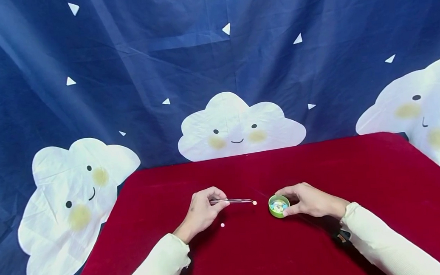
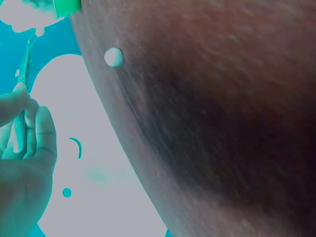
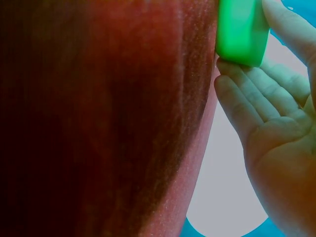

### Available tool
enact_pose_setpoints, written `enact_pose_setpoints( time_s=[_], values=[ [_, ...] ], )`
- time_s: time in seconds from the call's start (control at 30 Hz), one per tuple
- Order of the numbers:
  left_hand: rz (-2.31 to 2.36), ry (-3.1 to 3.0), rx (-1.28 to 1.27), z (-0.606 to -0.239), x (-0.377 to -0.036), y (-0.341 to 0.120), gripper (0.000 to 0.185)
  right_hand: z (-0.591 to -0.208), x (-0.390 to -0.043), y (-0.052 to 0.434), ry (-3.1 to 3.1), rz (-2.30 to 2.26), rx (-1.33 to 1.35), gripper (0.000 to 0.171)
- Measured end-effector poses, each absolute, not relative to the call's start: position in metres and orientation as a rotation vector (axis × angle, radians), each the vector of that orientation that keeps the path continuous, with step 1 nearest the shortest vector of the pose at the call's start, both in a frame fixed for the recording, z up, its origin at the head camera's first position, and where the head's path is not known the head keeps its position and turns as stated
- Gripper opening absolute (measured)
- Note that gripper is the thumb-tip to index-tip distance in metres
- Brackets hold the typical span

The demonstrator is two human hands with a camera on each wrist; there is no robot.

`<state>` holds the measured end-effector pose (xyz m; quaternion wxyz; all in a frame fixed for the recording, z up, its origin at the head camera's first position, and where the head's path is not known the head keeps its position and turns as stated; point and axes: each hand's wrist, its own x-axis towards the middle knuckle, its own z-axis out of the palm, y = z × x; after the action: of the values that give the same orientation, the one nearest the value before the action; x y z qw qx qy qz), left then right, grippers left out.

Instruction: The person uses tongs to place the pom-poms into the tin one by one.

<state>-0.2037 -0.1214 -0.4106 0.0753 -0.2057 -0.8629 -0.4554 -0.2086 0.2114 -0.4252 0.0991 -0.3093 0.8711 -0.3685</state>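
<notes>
My left hand (image 1: pixel 203 209) pinches metal tweezers (image 1: pixel 232 201) that point right, with a small pale bead (image 1: pixel 254 202) at their tip. In the left wrist view the tweezers (image 2: pixel 24 79) run up from my fingers (image 2: pixel 37 133). A second white bead (image 1: pixel 222 225) lies loose on the red cloth (image 1: pixel 251 254) just below that hand, also seen as the bead (image 2: pixel 113 57). My right hand (image 1: pixel 308 200) holds a small green round dish (image 1: pixel 279 206) with several coloured beads inside; fingers and thumb curl round its rim. The green dish (image 3: pixel 242 29) shows at the top of the right wrist view.
The red velvet table has its far edge (image 1: pixel 263 151) against a blue curtain with white cloud faces (image 1: pixel 238 127). A dark strap with a small device (image 1: pixel 341 235) sits at my right wrist.
</notes>
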Motion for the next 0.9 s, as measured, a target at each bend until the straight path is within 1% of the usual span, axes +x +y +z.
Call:
enact_pose_setpoints(
  time_s=[0.3,0.6,0.9],
  values=[
    [-1.37,-2.586,-0.696,-0.411,-0.207,-0.105,0.016,-0.425,-0.208,0.211,2.563,-1.103,-0.891,0.052],
    [-1.408,-2.632,-0.686,-0.415,-0.209,-0.09,0.015,-0.425,-0.208,0.21,2.56,-1.108,-0.879,0.053],
    [-1.3,-2.627,-0.739,-0.419,-0.21,-0.081,0.015,-0.424,-0.207,0.21,2.557,-1.11,-0.881,0.053]
  ],
)
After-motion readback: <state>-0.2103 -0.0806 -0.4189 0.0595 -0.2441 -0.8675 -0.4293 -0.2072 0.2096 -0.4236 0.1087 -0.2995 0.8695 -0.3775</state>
